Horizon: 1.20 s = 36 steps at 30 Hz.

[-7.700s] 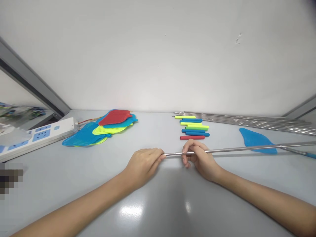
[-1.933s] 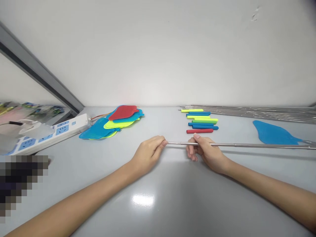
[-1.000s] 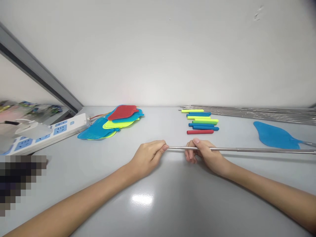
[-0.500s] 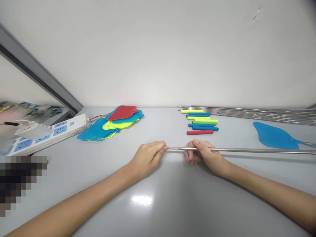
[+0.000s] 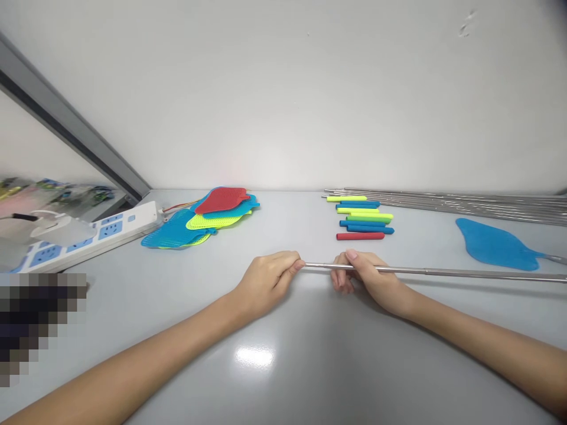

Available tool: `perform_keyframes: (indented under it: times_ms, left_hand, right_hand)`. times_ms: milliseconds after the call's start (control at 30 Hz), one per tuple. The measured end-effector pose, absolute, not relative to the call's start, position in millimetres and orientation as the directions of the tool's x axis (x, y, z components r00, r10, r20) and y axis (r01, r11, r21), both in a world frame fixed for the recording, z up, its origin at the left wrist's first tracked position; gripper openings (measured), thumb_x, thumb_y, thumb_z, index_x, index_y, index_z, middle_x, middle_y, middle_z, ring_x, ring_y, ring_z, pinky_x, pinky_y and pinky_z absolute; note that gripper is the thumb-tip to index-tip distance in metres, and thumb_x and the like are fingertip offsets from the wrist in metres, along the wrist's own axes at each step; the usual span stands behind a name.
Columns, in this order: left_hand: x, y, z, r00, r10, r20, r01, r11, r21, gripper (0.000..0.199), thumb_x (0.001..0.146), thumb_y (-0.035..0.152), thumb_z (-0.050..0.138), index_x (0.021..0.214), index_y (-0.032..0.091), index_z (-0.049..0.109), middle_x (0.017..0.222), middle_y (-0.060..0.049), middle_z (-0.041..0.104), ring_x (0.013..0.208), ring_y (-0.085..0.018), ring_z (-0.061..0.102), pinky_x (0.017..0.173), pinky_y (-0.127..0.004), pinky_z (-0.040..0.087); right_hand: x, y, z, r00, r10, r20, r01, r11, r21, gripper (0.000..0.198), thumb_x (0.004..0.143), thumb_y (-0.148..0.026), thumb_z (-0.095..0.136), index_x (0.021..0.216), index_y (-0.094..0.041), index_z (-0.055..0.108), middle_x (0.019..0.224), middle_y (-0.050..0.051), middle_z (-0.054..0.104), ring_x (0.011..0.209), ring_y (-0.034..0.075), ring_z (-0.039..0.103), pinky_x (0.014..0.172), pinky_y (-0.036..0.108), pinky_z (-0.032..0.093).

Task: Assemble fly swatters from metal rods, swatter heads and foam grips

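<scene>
A thin silver telescopic rod (image 5: 469,273) spans sideways above the grey table and runs out of view on the right. My left hand (image 5: 271,282) is closed around its thin left end, which the fingers hide. My right hand (image 5: 370,277) grips the rod a little further right, thumb on top and fingers curled beneath. Behind the right hand lie several coloured handle sleeves, among them a red sleeve (image 5: 360,236) and a yellow sleeve (image 5: 346,199). A blue fly swatter head (image 5: 496,243) with a metal stem rests at the right.
Swatter heads in red (image 5: 221,200), blue and yellow lie piled at the back left. A white power strip (image 5: 146,215) with a plugged-in adapter (image 5: 64,229) is at the far left. Several metal rods (image 5: 443,203) lie along the wall (image 5: 283,94) at the back right.
Both hands keep their hold on the rod, almost still. The rod's right end tilts slightly lower, and the whole view has shifted a little.
</scene>
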<state>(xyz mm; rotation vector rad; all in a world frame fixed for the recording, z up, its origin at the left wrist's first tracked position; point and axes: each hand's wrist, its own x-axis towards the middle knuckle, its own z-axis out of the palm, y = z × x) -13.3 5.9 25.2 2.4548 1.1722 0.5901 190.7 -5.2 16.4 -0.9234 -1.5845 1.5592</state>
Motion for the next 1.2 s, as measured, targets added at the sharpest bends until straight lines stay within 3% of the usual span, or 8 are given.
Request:
perform_keyframes:
  times_ms: [467, 1200]
  left_hand:
    - [-13.9, 6.6, 25.6, 0.579, 0.797, 0.173, 0.638, -0.575, 0.513, 0.028, 0.088, 0.024, 0.027, 0.063, 0.017, 0.037, 0.056, 0.005, 0.037, 0.053, -0.008, 0.039, 0.053, -0.019, 0.030]
    - [-9.3, 8.0, 27.3, 0.543, 0.825, 0.158, 0.660, -0.536, 0.527, 0.030, 0.087, 0.027, 0.028, 0.060, 0.017, 0.036, 0.054, 0.005, 0.036, 0.051, -0.008, 0.039, 0.051, -0.020, 0.030]
  right_hand:
    - [192.1, -4.2, 20.7, -0.506, 0.861, -0.058, 0.161, 0.029, -0.987, 0.043, 0.085, -0.041, 0.027, 0.061, -0.015, 0.052, 0.063, 0.003, 0.055, 0.055, 0.010, 0.045, 0.055, 0.024, 0.038]
    - [191.1, -2.7, 17.5, -0.426, 0.900, -0.097, 0.023, -0.096, -0.995, 0.047, 0.079, -0.049, 0.034, 0.068, -0.011, 0.059, 0.070, 0.009, 0.062, 0.062, 0.015, 0.060, 0.061, 0.028, 0.049]
